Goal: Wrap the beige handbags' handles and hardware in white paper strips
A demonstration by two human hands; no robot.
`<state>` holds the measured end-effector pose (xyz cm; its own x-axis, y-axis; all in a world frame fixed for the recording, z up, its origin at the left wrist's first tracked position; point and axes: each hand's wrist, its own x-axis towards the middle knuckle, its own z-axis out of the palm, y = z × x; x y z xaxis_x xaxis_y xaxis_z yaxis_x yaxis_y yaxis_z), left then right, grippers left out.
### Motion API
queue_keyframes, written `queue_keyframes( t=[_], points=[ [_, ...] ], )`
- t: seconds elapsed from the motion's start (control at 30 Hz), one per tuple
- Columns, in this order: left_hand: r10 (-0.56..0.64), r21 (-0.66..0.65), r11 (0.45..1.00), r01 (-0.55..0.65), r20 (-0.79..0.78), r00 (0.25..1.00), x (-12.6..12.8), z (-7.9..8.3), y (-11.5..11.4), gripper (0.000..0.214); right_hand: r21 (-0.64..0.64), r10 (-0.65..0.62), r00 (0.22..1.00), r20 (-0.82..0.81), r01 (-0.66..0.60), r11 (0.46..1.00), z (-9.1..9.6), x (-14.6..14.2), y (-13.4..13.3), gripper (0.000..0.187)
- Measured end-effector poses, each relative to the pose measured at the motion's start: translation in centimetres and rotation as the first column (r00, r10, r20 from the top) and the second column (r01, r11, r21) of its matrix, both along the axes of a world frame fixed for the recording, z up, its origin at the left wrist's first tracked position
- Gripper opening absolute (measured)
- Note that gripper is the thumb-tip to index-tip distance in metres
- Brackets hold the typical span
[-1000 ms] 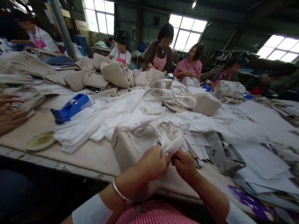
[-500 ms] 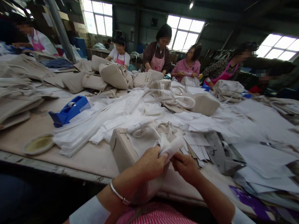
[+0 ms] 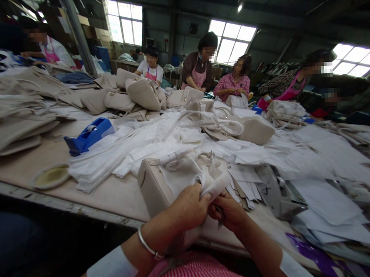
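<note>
A beige handbag (image 3: 150, 190) stands at the table's front edge before me, with thin white wrapping paper (image 3: 220, 184) around its handle area. My left hand (image 3: 190, 206) is closed on the paper, thumb pressed on top. Right beside it, my right hand (image 3: 230, 210) is closed with its fingers curled near the paper's lower edge. A small dark greyish piece (image 3: 220, 217) pokes out from the right fingers; I cannot tell what it is. A wrapped handle (image 3: 175, 155) lies across the bag's top. The bag's lower front is partly hidden by my left arm.
White sheets (image 3: 102, 163) spread behind the bag. A blue tape dispenser (image 3: 88, 135) and a shallow dish (image 3: 51, 176) sit on the left. To the right stands a grey tape dispenser (image 3: 279, 191) beside papers. More beige bags (image 3: 145, 93) are piled farther back, where several co-workers stand.
My right hand has turned slightly, and the dark greyish piece now shows below its fingers. The left hand keeps its hold on the paper. The view has shifted a little.
</note>
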<state>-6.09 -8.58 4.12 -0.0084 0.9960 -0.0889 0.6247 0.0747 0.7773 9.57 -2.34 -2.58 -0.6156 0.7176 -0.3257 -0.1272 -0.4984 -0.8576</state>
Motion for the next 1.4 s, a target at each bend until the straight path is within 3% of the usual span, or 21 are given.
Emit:
queue_keyframes(
  t=[0.1, 0.23, 0.33, 0.47, 0.57, 0.63, 0.7, 0.77, 0.83, 0.9, 1.0, 1.1, 1.2, 1.4],
  points=[
    [0.007, 0.023, 1.000, -0.006, -0.055, 0.998, 0.3, -0.5, -0.2, 0.027, -0.064, -0.002, 0.999, -0.041, -0.001, 0.998, 0.3, -0.4, -0.2, 0.029],
    [0.024, 0.064, 0.998, -0.015, -0.134, 0.991, 0.8, -0.6, -0.4, 0.030, -0.027, -0.020, 1.000, -0.011, 0.019, 0.999, 0.2, -1.0, 0.0, 0.023],
    [0.023, 0.052, 0.999, -0.014, -0.173, 0.985, 1.1, -0.4, -0.5, 0.031, 0.081, -0.050, 0.998, 0.038, 0.047, 0.996, 0.1, -1.4, 0.2, 0.018],
    [0.020, 0.019, 1.000, -0.017, -0.171, 0.985, 1.0, -0.2, -0.4, 0.030, 0.285, -0.168, 0.982, 0.083, 0.138, 0.949, 0.0, -1.6, 0.2, 0.019],
    [-0.003, 0.030, 1.000, 0.007, -0.128, 0.992, 0.8, -0.2, -0.4, 0.029, 0.216, -0.161, 0.986, 0.033, 0.150, 0.965, -0.2, -1.6, 0.1, 0.018],
    [-0.005, 0.037, 0.999, 0.010, -0.114, 0.993, 0.7, -0.2, -0.4, 0.028, 0.112, -0.091, 0.996, -0.005, 0.091, 0.989, -0.1, -1.6, 0.2, 0.011],
    [0.012, 0.035, 0.999, -0.008, -0.111, 0.994, 0.7, -0.2, -0.5, 0.027, 0.106, -0.021, 1.000, 0.009, 0.020, 0.994, 0.2, -1.6, 0.4, 0.010],
    [0.025, 0.028, 0.999, -0.022, -0.110, 0.994, 0.7, -0.1, -0.5, 0.028, 0.223, -0.018, 0.997, 0.081, -0.001, 0.975, 0.6, -1.7, 0.8, 0.013],
    [0.028, 0.016, 1.000, -0.027, -0.112, 0.993, 0.7, -0.1, -0.5, 0.028, 0.380, -0.093, 0.987, 0.133, 0.035, 0.924, 0.9, -1.7, 1.0, 0.015],
    [0.018, 0.001, 1.000, -0.018, -0.109, 0.994, 0.6, 0.0, -0.4, 0.029, 0.435, -0.129, 0.977, 0.168, 0.043, 0.899, 1.0, -1.6, 1.1, 0.012],
    [0.002, -0.001, 1.000, -0.002, -0.109, 0.994, 0.3, 0.1, -0.2, 0.029, 0.307, -0.044, 0.972, 0.231, -0.030, 0.951, 1.0, -0.9, 0.7, 0.012],
    [-0.004, 0.007, 1.000, 0.005, -0.149, 0.989, 0.3, 0.0, 0.0, 0.030, 0.179, 0.012, 0.993, 0.120, -0.033, 0.983, 1.5, 0.3, 0.1, 0.012],
    [-0.013, 0.024, 1.000, 0.018, -0.210, 0.978, 0.8, -0.5, 0.1, 0.030, 0.064, -0.027, 0.998, -0.059, 0.031, 0.997, 2.7, 1.1, -0.5, 0.031],
    [-0.013, 0.018, 1.000, 0.018, -0.256, 0.967, 1.9, -1.4, 0.1, 0.027, -0.207, -0.137, 0.982, -0.129, 0.109, 0.972, 3.2, -0.1, -1.2, 0.024]
  ],
)
